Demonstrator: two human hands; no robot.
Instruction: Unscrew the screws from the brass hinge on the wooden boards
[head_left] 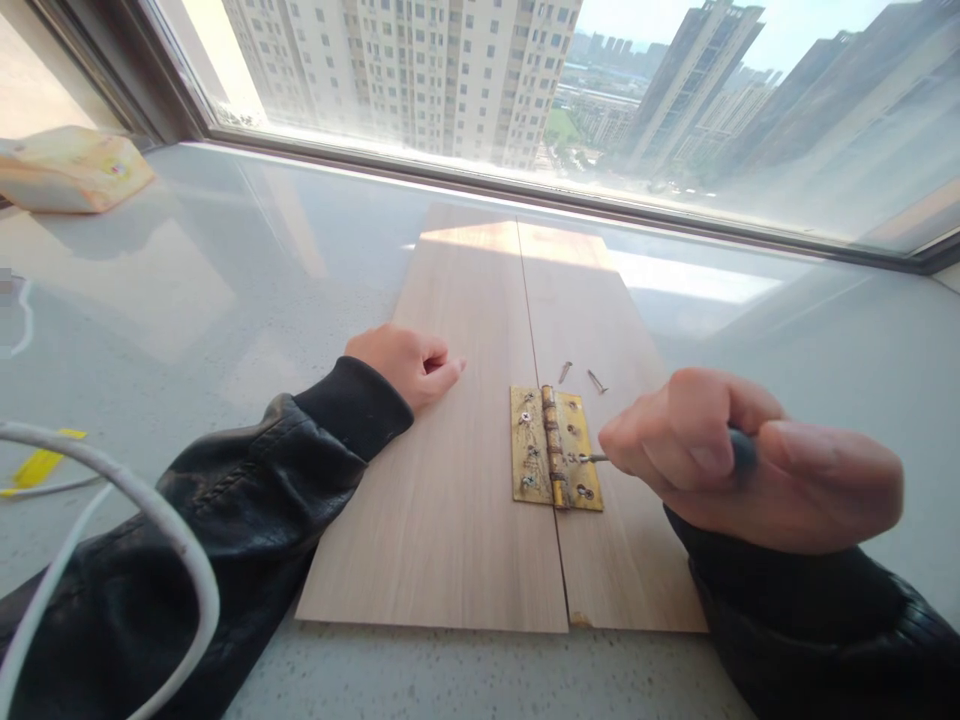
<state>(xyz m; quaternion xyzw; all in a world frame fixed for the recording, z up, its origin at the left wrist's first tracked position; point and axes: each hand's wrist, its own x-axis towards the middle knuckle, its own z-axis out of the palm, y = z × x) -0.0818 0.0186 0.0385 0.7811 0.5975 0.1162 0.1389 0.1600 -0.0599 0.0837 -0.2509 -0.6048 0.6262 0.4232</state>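
Observation:
Two light wooden boards (pixel 457 480) lie side by side on a grey stone sill, joined by a brass hinge (pixel 556 447) across their seam. My right hand (pixel 750 460) grips a dark-handled screwdriver (pixel 742 450); its tip sits on a screw in the hinge's right leaf. My left hand (pixel 409 362), loosely fisted, rests on the left edge of the left board. Two loose screws (pixel 581 376) lie on the right board just behind the hinge.
A large window (pixel 525 90) runs along the back of the sill (pixel 225 300). A yellowish packet (pixel 71 170) lies at the far left. White cable (pixel 150 520) and a yellow tag (pixel 37 465) are at the near left.

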